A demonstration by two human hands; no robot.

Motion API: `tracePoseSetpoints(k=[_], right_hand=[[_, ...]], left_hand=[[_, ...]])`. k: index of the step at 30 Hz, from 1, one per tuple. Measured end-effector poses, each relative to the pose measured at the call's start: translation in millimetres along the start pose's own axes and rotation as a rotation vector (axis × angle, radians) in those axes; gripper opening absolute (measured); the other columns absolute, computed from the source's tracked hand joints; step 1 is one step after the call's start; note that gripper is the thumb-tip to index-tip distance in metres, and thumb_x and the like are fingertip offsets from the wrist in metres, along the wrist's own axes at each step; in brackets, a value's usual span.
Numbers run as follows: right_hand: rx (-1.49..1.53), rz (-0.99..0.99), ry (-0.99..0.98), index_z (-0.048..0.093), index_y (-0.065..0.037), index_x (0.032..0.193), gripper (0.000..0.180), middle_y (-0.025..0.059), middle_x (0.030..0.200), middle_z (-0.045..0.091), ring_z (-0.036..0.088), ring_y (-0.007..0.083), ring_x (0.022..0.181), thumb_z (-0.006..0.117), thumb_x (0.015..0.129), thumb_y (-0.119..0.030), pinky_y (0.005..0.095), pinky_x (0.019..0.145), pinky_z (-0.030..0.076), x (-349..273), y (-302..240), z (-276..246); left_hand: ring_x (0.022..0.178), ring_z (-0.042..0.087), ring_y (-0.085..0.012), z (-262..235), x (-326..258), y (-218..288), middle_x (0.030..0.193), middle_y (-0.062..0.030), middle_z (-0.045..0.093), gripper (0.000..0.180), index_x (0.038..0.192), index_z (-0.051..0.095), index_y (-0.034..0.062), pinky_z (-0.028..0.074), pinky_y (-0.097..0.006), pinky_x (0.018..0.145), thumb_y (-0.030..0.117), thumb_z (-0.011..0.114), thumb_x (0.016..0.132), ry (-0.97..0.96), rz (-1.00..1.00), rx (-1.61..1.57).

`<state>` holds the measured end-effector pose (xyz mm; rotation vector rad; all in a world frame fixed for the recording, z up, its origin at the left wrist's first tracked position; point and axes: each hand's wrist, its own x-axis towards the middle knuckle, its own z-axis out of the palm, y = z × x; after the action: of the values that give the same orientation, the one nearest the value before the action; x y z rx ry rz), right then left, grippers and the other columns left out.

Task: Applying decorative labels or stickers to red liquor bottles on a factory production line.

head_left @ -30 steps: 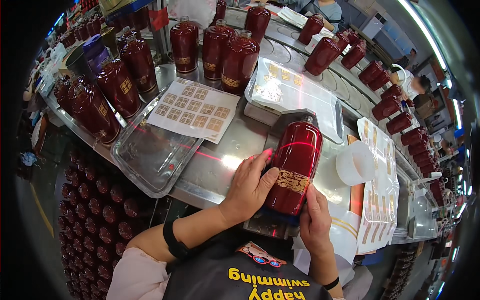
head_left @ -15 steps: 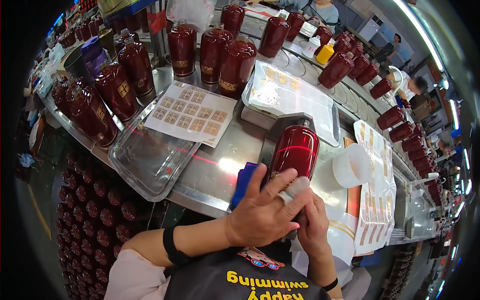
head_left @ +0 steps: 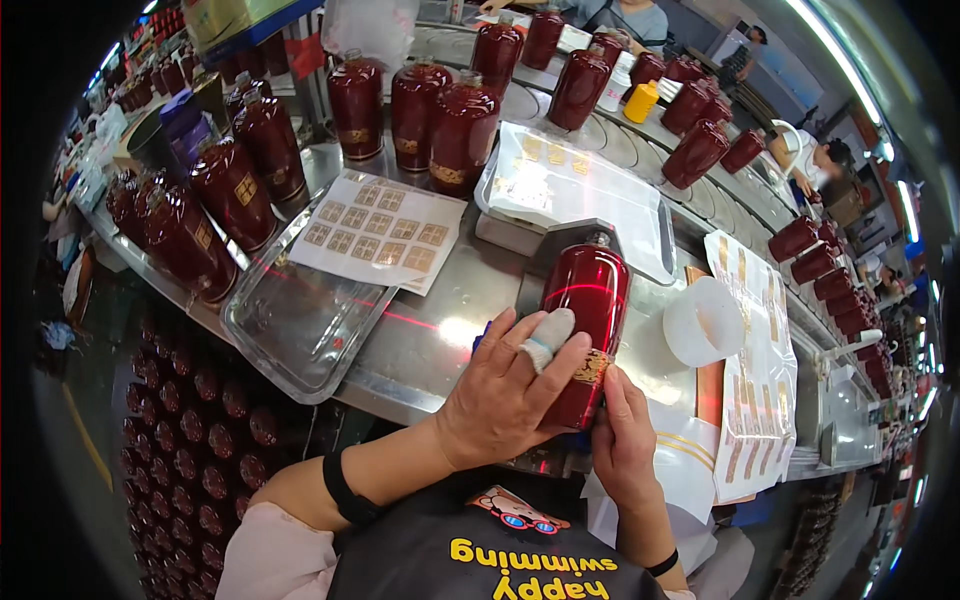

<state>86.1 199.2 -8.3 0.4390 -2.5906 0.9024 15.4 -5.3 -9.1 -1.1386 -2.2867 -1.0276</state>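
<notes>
My left hand [head_left: 505, 395] lies flat over the lower part of a dark red bottle [head_left: 585, 315], fingers spread, one fingertip wrapped in a white cover [head_left: 545, 335]. My right hand [head_left: 625, 440] grips the same bottle from the right at its base, thumb beside a gold label [head_left: 592, 367] on the bottle's side. The bottle lies tilted, neck pointing away from me, on a dark stand [head_left: 560, 250] at the near edge of the steel tabletop [head_left: 440, 330]. A thin red light line crosses the bottle and the tabletop.

To my left sits a steel tray [head_left: 300, 325], with a sheet of gold stickers [head_left: 380, 230] overlapping its far corner. Behind the bottle a white tray [head_left: 590, 195] holds a clear film with a few gold stickers. To the right lie a white cup [head_left: 700, 320] and long sticker sheets [head_left: 755, 360]. More red bottles [head_left: 430, 110] stand upright along the far side and left of the tabletop, and others lie on a curved conveyor [head_left: 790, 230] at right. Red caps [head_left: 200, 430] fill a bin below left.
</notes>
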Motion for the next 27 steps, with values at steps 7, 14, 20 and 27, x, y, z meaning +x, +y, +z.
tracePoseSetpoints(k=[7, 14, 20, 27], right_hand=[[0.032, 0.003, 0.030, 0.054, -0.003, 0.141, 0.072, 0.0300, 0.142, 0.046, 0.054, 0.0428, 0.121, 0.053, 0.072, 0.018, 0.0458, 0.106, 0.044, -0.4, -1.2, -1.9], [0.037, 0.014, 0.053, 0.056, -0.004, 0.140, 0.070, 0.0301, 0.141, 0.047, 0.053, 0.0437, 0.125, 0.054, 0.073, 0.016, 0.0458, 0.106, 0.044, -6.5, 4.0, -3.2], [0.030, 0.038, 0.094, 0.056, -0.003, 0.137, 0.058, 0.0289, 0.140, 0.050, 0.056, 0.0410, 0.123, 0.055, 0.082, 0.013, 0.0424, 0.099, 0.049, -7.4, 5.8, -9.6], [0.284, 0.274, 0.120, 0.065, -0.002, 0.116, 0.023, 0.0244, 0.129, 0.057, 0.060, 0.0345, 0.115, 0.059, 0.098, -0.015, 0.0395, 0.090, 0.050, 5.7, 16.7, -9.8]], left_hand=[[0.131, 0.047, -0.0434, 2.1, -13.7, -16.0, 0.142, -0.0260, 0.047, 0.110, 0.154, 0.021, -0.0009, 0.026, -0.062, 0.114, 0.044, 0.083, 0.075, -0.038, -0.104, -0.135], [0.132, 0.045, -0.0482, 3.5, -12.7, -16.2, 0.151, -0.0267, 0.040, 0.114, 0.154, 0.020, -0.0032, 0.014, -0.065, 0.116, 0.053, 0.080, 0.075, -0.085, -0.124, -0.047], [0.139, 0.037, -0.0479, 0.3, -4.4, -9.7, 0.152, -0.0260, 0.038, 0.113, 0.154, 0.022, -0.0055, 0.011, -0.065, 0.117, 0.055, 0.078, 0.077, -0.094, -0.040, 0.107], [0.141, 0.034, -0.0471, 3.1, -10.7, -16.8, 0.150, -0.0265, 0.041, 0.111, 0.155, 0.021, -0.0029, 0.010, -0.066, 0.117, 0.055, 0.077, 0.078, -0.108, -0.089, -0.009]])
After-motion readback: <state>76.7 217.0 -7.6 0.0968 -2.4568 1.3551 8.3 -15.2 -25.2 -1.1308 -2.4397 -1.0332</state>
